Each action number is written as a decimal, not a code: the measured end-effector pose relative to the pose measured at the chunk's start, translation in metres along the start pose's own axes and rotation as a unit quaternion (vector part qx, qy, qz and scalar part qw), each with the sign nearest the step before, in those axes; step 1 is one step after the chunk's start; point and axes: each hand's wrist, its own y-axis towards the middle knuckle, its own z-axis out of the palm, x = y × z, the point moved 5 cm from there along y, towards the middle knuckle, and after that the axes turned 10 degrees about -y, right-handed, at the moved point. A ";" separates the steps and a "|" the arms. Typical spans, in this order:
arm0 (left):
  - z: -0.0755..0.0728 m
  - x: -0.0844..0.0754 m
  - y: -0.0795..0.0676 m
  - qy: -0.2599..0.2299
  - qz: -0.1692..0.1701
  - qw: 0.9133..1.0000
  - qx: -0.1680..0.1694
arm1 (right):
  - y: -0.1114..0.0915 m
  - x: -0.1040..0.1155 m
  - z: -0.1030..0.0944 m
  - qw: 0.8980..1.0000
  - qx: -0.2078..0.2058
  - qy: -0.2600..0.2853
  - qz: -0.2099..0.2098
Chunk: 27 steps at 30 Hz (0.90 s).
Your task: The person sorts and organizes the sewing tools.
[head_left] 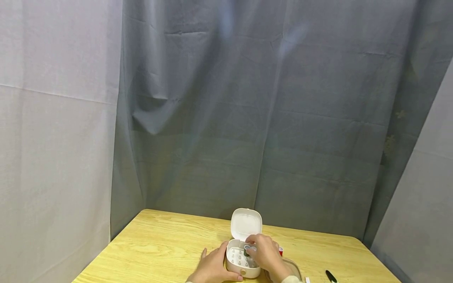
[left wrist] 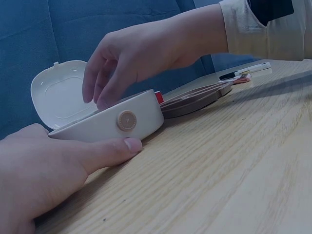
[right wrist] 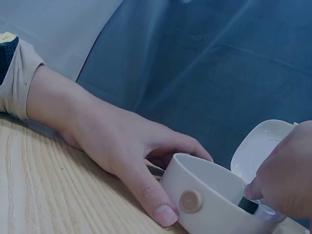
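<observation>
A white sewing box [head_left: 244, 271] stands on the table with its lid [head_left: 246, 224] raised at the back and a round tan button on its front. Rows of small pegs cover its floor. My left hand [head_left: 212, 265] grips the box's left side, thumb across the lower front. Over the box's right part, my right hand [head_left: 266, 251] reaches down with bent fingers and pinches a spool of thread; its colour is mostly hidden. A dark green spool [right wrist: 248, 204] is beside these fingertips, and a pale spool [right wrist: 265, 213] is close to it inside the box.
Right of the box is a red spool [head_left: 280, 250], partly hidden by my right hand. A brown tray-like piece [left wrist: 197, 101] lies behind that arm. Farther right rests a small black-handled tool [head_left: 330, 276]. Grey curtains [head_left: 247, 118] hang behind the wooden table [head_left: 170, 239].
</observation>
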 end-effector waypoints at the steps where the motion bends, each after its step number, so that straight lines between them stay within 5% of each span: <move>1: 0.000 0.000 0.000 -0.001 0.001 1.000 0.000 | 0.000 0.000 -0.001 1.000 -0.004 -0.001 -0.001; 15: 0.002 0.004 0.000 -0.019 0.006 1.000 0.005 | -0.003 -0.009 -0.013 0.998 -0.053 0.015 0.001; 27: -0.003 -0.004 0.000 -0.007 0.000 1.000 0.002 | 0.000 -0.046 -0.024 0.993 -0.092 0.065 0.045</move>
